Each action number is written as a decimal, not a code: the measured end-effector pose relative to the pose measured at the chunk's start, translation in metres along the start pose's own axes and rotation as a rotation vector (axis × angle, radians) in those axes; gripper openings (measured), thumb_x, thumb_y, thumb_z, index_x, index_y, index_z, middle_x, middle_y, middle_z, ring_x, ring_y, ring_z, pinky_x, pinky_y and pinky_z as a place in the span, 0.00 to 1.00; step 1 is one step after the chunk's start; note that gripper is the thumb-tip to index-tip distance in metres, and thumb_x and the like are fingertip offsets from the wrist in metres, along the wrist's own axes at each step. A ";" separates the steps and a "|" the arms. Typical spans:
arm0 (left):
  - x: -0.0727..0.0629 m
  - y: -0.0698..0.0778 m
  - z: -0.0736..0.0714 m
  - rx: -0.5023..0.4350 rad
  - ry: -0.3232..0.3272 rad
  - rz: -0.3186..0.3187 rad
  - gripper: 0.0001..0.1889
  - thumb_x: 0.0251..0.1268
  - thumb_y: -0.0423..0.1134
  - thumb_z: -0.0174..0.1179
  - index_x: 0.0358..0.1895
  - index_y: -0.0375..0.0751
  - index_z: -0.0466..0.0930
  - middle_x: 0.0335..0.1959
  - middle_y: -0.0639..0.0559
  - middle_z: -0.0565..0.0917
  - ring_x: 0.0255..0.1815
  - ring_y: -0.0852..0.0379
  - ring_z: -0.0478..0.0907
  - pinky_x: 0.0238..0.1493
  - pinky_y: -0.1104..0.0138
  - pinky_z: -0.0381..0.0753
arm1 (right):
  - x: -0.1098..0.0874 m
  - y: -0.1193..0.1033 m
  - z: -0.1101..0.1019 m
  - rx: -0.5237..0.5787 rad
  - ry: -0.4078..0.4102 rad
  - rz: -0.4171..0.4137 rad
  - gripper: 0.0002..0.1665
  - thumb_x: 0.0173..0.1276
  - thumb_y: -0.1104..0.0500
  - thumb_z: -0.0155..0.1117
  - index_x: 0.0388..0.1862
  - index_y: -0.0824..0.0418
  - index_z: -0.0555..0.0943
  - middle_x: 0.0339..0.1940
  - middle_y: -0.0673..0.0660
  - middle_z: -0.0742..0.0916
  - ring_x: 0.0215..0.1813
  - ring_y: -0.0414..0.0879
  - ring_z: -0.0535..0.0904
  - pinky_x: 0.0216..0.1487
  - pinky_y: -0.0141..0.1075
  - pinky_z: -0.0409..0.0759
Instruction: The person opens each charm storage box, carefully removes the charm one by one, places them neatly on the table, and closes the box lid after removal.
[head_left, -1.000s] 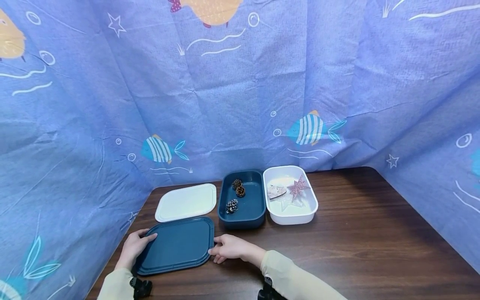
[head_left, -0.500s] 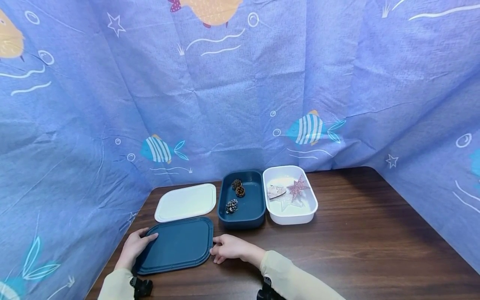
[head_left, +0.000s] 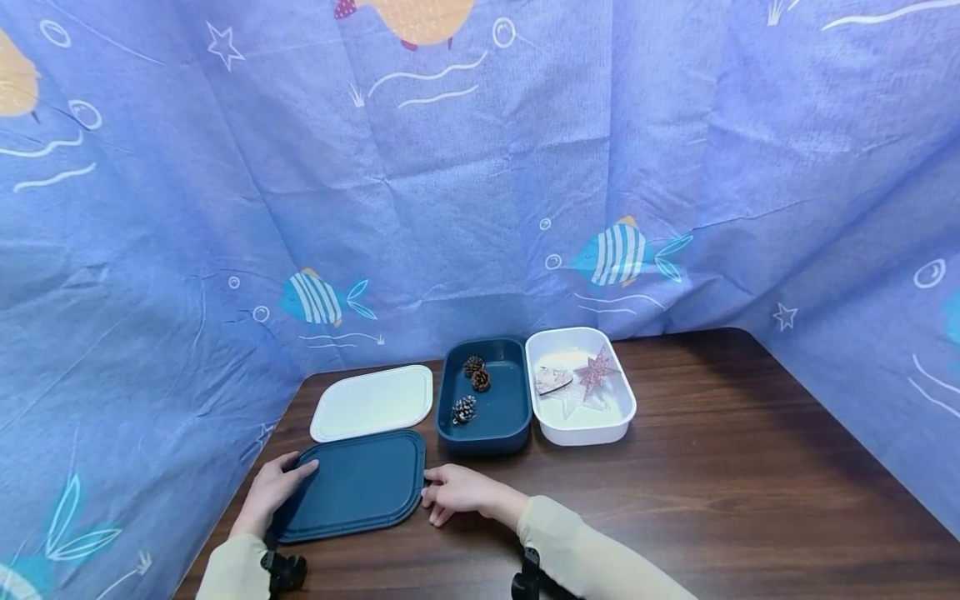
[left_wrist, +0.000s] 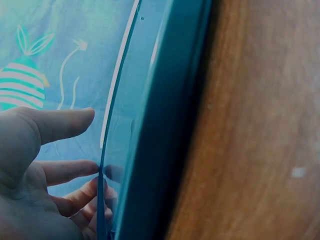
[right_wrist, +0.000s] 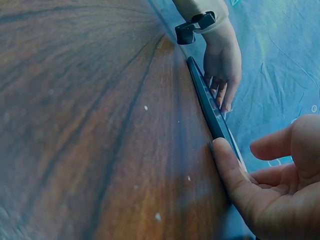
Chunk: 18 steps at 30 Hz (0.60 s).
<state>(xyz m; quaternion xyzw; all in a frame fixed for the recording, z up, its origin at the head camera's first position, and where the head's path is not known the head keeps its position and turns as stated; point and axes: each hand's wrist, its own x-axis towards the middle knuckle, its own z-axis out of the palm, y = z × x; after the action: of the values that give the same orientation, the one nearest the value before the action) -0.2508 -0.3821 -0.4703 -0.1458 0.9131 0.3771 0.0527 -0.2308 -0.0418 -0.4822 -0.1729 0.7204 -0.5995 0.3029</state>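
Note:
A dark blue lid (head_left: 352, 487) lies at the front left of the table. My left hand (head_left: 273, 492) rests on its left end. In the left wrist view some fingertips touch the lid's glossy surface, while the thumb (left_wrist: 70, 124) stands apart from it. My right hand (head_left: 468, 492) is at the lid's right edge, its fingers relaxed and pointing left. The right wrist view shows the right thumb (right_wrist: 226, 155) against the lid's edge (right_wrist: 212, 112) and the index finger held off it. The underside of the lid is hidden.
Behind the lid lies a white lid (head_left: 372, 403). A dark blue box (head_left: 517, 417) holds three pine cones (head_left: 464, 409). Beside it, a white box (head_left: 581, 435) contains a pinkish glitter star (head_left: 596, 373), a pale star and a whitish piece. A blue curtain (head_left: 480, 183) hangs behind.
My right fingers have drawn back slightly from over the lid's right edge. The left hand keeps its place on the lid, and the boxes are unchanged.

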 end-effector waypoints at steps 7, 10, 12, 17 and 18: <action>0.002 -0.001 0.001 0.012 0.023 0.010 0.42 0.76 0.54 0.51 0.74 0.17 0.54 0.72 0.19 0.56 0.72 0.23 0.55 0.70 0.38 0.60 | 0.001 -0.001 -0.001 -0.013 -0.003 -0.002 0.31 0.74 0.67 0.56 0.73 0.76 0.64 0.37 0.58 0.86 0.26 0.43 0.79 0.34 0.39 0.86; 0.002 -0.002 0.001 0.017 0.026 0.018 0.41 0.77 0.54 0.50 0.73 0.17 0.54 0.72 0.18 0.56 0.72 0.23 0.55 0.70 0.38 0.60 | 0.001 -0.001 -0.001 -0.014 -0.005 -0.002 0.31 0.74 0.67 0.56 0.73 0.76 0.65 0.37 0.58 0.86 0.26 0.43 0.79 0.35 0.39 0.86; 0.003 -0.003 0.001 0.017 0.026 0.020 0.42 0.77 0.54 0.50 0.73 0.16 0.54 0.72 0.18 0.56 0.72 0.23 0.55 0.70 0.37 0.60 | 0.001 -0.001 -0.001 -0.013 -0.011 0.002 0.31 0.74 0.66 0.56 0.73 0.76 0.65 0.37 0.58 0.86 0.26 0.43 0.79 0.34 0.39 0.86; 0.005 -0.003 0.000 0.016 0.011 0.012 0.42 0.78 0.55 0.48 0.74 0.17 0.52 0.72 0.18 0.55 0.73 0.23 0.53 0.70 0.37 0.58 | 0.002 -0.001 -0.002 -0.002 -0.015 0.001 0.32 0.73 0.67 0.56 0.73 0.76 0.65 0.36 0.58 0.86 0.26 0.42 0.80 0.32 0.37 0.86; 0.005 -0.002 0.000 0.015 0.009 0.009 0.41 0.78 0.54 0.47 0.74 0.17 0.52 0.73 0.18 0.54 0.73 0.23 0.53 0.71 0.37 0.58 | 0.002 -0.001 -0.002 0.000 -0.012 -0.001 0.32 0.73 0.67 0.57 0.73 0.76 0.65 0.35 0.58 0.86 0.25 0.42 0.80 0.32 0.37 0.86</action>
<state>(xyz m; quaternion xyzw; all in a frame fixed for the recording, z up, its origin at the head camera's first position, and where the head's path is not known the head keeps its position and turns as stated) -0.2549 -0.3845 -0.4726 -0.1429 0.9168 0.3699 0.0480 -0.2335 -0.0420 -0.4811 -0.1767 0.7186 -0.5986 0.3068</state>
